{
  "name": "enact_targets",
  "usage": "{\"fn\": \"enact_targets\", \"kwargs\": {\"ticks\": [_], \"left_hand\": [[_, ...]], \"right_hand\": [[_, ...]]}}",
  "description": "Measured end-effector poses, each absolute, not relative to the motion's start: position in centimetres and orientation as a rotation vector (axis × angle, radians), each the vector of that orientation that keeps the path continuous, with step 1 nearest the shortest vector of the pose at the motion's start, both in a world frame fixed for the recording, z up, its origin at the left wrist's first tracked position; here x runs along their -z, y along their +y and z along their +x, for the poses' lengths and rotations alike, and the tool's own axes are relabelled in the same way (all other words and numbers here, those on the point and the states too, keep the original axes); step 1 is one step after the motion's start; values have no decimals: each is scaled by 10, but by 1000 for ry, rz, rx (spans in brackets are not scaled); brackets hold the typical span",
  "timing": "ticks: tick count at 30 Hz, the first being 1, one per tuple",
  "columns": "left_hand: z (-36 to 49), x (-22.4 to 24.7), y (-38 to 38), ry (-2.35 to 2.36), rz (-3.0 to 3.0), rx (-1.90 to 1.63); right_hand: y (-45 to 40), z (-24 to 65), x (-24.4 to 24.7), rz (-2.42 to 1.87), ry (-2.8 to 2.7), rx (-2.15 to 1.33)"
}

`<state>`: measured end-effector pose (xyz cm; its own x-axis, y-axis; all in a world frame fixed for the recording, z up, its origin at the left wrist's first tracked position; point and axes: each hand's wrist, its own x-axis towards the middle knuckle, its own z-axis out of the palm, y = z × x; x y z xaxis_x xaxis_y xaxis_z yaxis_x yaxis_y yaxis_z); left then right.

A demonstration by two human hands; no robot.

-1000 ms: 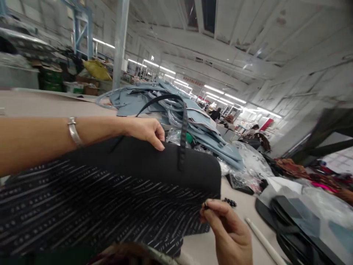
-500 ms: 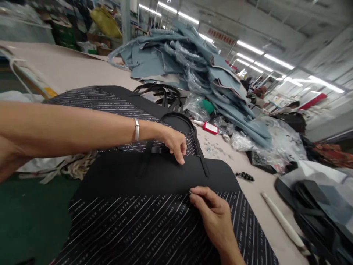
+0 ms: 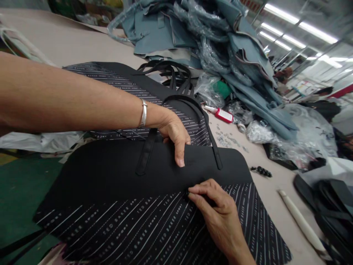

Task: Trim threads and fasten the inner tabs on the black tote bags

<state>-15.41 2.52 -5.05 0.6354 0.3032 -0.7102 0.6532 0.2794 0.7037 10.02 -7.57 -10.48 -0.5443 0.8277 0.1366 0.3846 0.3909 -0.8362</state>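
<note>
A black bag panel with a smooth upper band and a lower part of white printed stripes and lettering lies before me. Its strap has one end on the band's left and the other on its right. My left hand, with a silver bracelet at the wrist, grips the panel's top edge; the thumb lies in front and the fingers go behind, mostly hidden. Close below, my right hand pinches thumb and forefinger at the seam between band and stripes. A tiny dark piece shows at those fingertips, too small to name.
Behind lie more striped panels with black straps. Blue-grey bags in plastic wrap are heaped at the back. A red-and-white glue bottle, small clear pieces, a black beaded item and a pale rod rest on the table.
The view has tipped down and closer. My left thumb now points further down over the band, and the strap's left end shows more plainly. My right hand keeps its pinch at the seam.
</note>
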Motion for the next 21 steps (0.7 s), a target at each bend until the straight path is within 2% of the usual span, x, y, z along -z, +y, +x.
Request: {"fn": "enact_targets", "kwargs": {"ticks": [8,21], "left_hand": [[-149,60,14,742,1192,182],[-144,54,3,834,1146,135]], "right_hand": [[-77,100,103,-1049,-2181,-959],[-78,96,104,-1250,-2170,-814]]}}
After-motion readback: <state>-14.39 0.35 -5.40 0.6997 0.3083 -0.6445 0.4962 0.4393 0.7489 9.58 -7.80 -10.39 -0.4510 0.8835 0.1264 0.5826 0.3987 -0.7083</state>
